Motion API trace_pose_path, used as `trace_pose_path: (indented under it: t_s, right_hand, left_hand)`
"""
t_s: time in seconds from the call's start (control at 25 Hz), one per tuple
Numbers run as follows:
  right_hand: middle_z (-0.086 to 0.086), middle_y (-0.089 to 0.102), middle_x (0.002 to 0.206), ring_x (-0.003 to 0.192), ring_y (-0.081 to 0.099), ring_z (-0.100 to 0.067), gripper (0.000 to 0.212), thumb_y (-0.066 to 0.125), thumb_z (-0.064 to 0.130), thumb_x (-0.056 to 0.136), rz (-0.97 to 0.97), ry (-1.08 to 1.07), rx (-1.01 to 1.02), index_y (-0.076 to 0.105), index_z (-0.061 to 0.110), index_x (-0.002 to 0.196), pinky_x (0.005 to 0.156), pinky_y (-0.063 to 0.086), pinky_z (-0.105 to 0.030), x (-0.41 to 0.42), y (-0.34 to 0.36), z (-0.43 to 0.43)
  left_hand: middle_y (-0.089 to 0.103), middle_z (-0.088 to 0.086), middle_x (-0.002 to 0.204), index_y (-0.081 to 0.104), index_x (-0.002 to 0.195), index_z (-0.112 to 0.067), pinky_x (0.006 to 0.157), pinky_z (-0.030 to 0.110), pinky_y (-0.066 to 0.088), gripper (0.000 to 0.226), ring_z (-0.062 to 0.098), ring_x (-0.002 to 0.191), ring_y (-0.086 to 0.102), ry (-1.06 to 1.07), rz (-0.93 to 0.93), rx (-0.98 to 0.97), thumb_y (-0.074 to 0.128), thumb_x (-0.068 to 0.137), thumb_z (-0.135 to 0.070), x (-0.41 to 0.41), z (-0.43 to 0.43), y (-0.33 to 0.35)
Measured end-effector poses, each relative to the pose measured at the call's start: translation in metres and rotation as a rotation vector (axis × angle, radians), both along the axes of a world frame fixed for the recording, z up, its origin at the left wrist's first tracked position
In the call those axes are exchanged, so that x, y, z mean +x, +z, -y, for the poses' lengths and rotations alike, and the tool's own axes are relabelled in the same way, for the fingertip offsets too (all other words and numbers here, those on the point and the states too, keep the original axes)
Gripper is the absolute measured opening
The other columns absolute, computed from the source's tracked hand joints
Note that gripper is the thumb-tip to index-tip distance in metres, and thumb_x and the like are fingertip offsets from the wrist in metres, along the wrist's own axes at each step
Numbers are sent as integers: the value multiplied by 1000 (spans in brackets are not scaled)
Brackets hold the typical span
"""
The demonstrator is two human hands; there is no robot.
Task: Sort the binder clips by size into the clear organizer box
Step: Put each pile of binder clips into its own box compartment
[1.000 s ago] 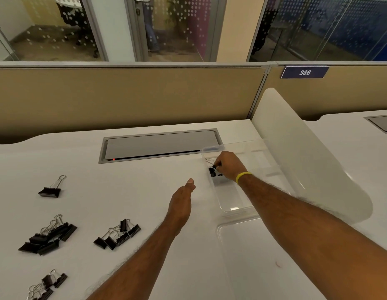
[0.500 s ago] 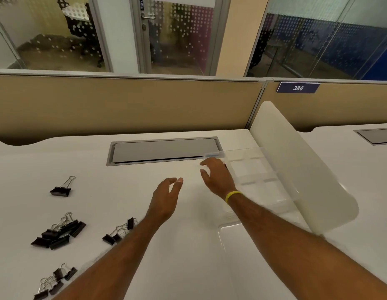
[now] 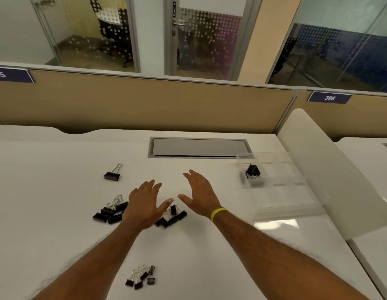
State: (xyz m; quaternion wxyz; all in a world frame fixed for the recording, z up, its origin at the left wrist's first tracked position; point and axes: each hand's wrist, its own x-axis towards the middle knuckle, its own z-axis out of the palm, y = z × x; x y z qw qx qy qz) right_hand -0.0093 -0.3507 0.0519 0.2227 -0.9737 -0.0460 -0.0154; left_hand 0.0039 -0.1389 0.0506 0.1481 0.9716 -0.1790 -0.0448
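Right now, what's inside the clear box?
A black binder clip sits in the far-left compartment of the clear organizer box; whether it is one clip or several is too blurred to tell. The other compartments show no clips. Nothing covers the box.

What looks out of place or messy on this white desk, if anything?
Nothing looks spilled or broken. The only oddity is one black binder clip lying alone toward the back left, apart from the three loose heaps of black clips. The clear plastic organizer box at the right holds sorted clips in one compartment.
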Motion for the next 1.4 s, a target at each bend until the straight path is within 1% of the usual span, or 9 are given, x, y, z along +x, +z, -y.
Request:
trace_pose_path:
  t_s: [0.16, 0.28, 0.56, 0.84, 1.0, 1.12, 1.2, 1.28, 1.4]
  right_hand:
    - [-4, 4, 164, 150, 4, -22, 84, 55, 57, 89, -81, 10, -44, 13, 25, 154, 122, 7, -42, 9, -12, -47]
    - [-5, -2, 164, 151, 0, -24, 90, 52, 64, 86, -139, 7, -87, 7, 27, 154, 122, 5, -45, 18, -23, -73]
    - [-4, 2, 163, 150, 4, -23, 90, 50, 66, 86, -162, 22, -57, 8, 26, 154, 122, 7, -42, 59, -33, -128]
    - [-8, 20, 160, 148, 16, -24, 76, 56, 56, 88, -260, 44, -10, 25, 25, 151, 119, 20, -42, 124, -44, -194]
    - [-9, 8, 162, 149, 9, -28, 71, 59, 50, 89, -258, 90, 22, 28, 32, 150, 119, 20, -45, 148, -50, -237]
    - [-11, 6, 162, 148, 6, -35, 63, 57, 48, 90, -260, 84, -75, 35, 31, 146, 118, 20, -51, 156, -57, -258]
    - [-12, 12, 161, 148, 5, -36, 52, 54, 43, 93, -247, 71, -90, 44, 27, 141, 118, 20, -50, 157, -61, -263]
    - [-11, 23, 158, 149, 9, -31, 40, 50, 32, 97, -211, 51, -26, 52, 21, 136, 116, 26, -45, 156, -64, -264]
    - [-9, 45, 144, 142, 26, -28, 31, 46, 19, 98, -136, 55, -4, 62, 14, 125, 107, 36, -38, 154, -66, -259]
  left_hand:
    - [8, 3, 163, 17, 154, -27, 120, 50, 7, 91, 22, 150, 4, 34, 8, 105, 11, 80, -81, 3, -63, -4]
    - [2, 3, 164, 13, 154, -27, 119, 53, 3, 95, 22, 151, -2, 72, 3, 139, 9, 78, -84, 10, -104, -9]
    - [-3, 4, 164, 12, 155, -25, 118, 55, 4, 104, 22, 151, -3, 127, -23, 176, -3, 73, -87, 42, -173, -30]
    - [12, 7, 163, 26, 152, -23, 118, 53, 12, 91, 23, 150, 10, 172, 51, 112, 4, 83, -78, 82, -210, -45]
    - [15, 8, 162, 29, 151, -22, 117, 54, 13, 91, 24, 150, 13, 177, 39, 99, 5, 83, -78, 91, -224, -57]
    - [16, 7, 162, 31, 150, -22, 117, 54, 14, 91, 24, 149, 14, 176, 32, 104, 4, 83, -78, 94, -232, -65]
    - [14, 6, 162, 29, 150, -23, 117, 53, 13, 91, 23, 149, 13, 177, 21, 109, 3, 82, -78, 95, -234, -68]
    - [15, 5, 162, 30, 150, -23, 118, 53, 14, 90, 23, 149, 14, 180, 20, 110, 3, 83, -77, 96, -236, -70]
    - [18, 6, 161, 33, 148, -21, 117, 53, 17, 87, 24, 148, 18, 171, 31, 111, 6, 84, -75, 94, -235, -70]
